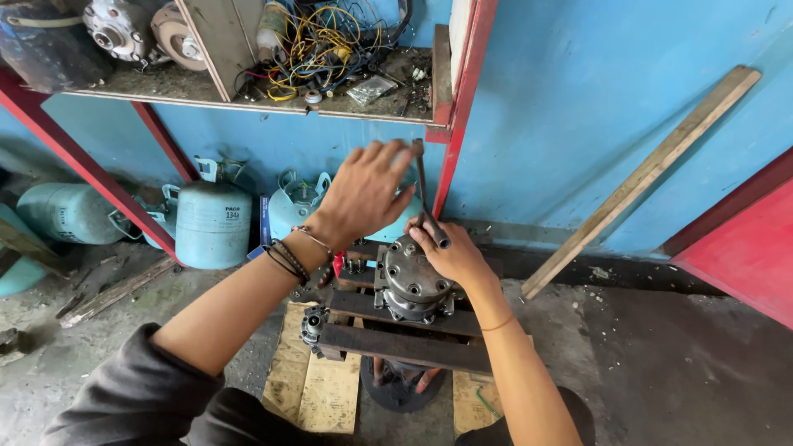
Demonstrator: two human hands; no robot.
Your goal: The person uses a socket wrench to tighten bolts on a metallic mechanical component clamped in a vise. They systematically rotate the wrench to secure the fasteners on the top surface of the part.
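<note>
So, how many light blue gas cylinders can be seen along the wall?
4, maybe more hidden. One lies far left, one stands below the shelf, one stands next to it, and one is mostly hidden behind the left hand.

Passage left of the compressor (413, 285) is narrowed by gas cylinders (213, 223); overhead room is capped by the shelf (248, 101); the right floor (661, 355) appears unobstructed.

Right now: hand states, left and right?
Left hand: partly open, palm on top end of the thin metal rod.
Right hand: closed around the rod's lower end.
</note>
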